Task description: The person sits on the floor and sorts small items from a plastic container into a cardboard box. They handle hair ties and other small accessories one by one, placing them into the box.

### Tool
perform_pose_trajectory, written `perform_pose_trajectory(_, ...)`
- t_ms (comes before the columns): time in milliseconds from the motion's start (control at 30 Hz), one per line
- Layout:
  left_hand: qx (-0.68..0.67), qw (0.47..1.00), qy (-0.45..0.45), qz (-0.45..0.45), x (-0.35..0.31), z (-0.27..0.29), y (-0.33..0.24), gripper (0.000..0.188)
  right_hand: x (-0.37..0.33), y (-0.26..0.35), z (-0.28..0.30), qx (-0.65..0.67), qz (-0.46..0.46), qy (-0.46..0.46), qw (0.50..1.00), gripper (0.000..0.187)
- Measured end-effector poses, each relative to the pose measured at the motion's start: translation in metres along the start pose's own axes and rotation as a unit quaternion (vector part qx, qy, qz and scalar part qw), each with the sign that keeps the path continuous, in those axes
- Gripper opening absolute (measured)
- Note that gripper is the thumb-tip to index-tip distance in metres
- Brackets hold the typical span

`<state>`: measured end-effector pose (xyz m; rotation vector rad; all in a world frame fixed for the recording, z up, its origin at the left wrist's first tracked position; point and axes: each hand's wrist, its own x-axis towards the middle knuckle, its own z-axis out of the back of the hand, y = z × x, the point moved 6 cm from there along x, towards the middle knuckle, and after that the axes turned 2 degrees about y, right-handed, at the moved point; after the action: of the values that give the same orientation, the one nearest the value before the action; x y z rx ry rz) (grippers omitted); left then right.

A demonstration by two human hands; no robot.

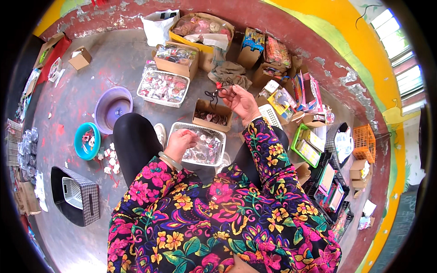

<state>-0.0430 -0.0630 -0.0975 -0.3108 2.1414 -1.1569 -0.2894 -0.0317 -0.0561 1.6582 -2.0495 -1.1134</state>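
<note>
My right hand [242,104] is raised above a small cardboard box [195,116], its fingers pinching a black cord [212,95] with a small red piece at its top. The cord dangles in loops to the left of the fingertips. Inside the box lies a tangle of dark, thin items. My left hand [180,144], with a pale bangle [170,160] at the wrist, hovers over the left side of a white plastic basket [224,148]. Its fingers are curled together; what they hold, if anything, is too small to name. Small clear-wrapped packets [207,148] fill the basket.
A second white basket [139,93] of packets stands farther off, before several cardboard boxes. Purple [101,116] and teal [78,143] basins sit to the left, near a black-and-grey bin [93,200]. Crates, including an orange one [364,143], line the right side.
</note>
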Motion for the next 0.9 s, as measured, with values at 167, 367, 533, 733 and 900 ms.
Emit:
perform_pose_trajectory(167, 0.014, 1.000, 0.004, 0.005, 0.000, -0.003, -0.002, 0.013, 0.019, -0.023, 0.021, -0.222, -0.062, -0.046, 0.972, 0.014)
perform_pose_trajectory(367, 0.017, 1.000, -0.003, 0.005, 0.001, -0.001, 0.001, 0.013, 0.024, -0.033, 0.016, -0.447, -0.085, -0.042, 0.889, 0.018)
perform_pose_trajectory(533, -0.002, 1.000, 0.003, 0.014, -0.003, -0.004, -0.002, 0.012, 0.008, -0.021, -0.015, -0.393, -0.008, 0.032, 0.919, 0.026)
perform_pose_trajectory(733, -0.038, 0.998, 0.028, 0.028, -0.005, -0.006, -0.005, 0.013, -0.028, -0.014, -0.055, -0.102, -0.050, 0.145, 0.983, 0.015)
perform_pose_trajectory(900, -0.078, 0.996, 0.021, 0.044, -0.006, -0.004, -0.008, 0.015, -0.044, -0.019, -0.076, -0.017, -0.046, 0.211, 0.976, 0.023)
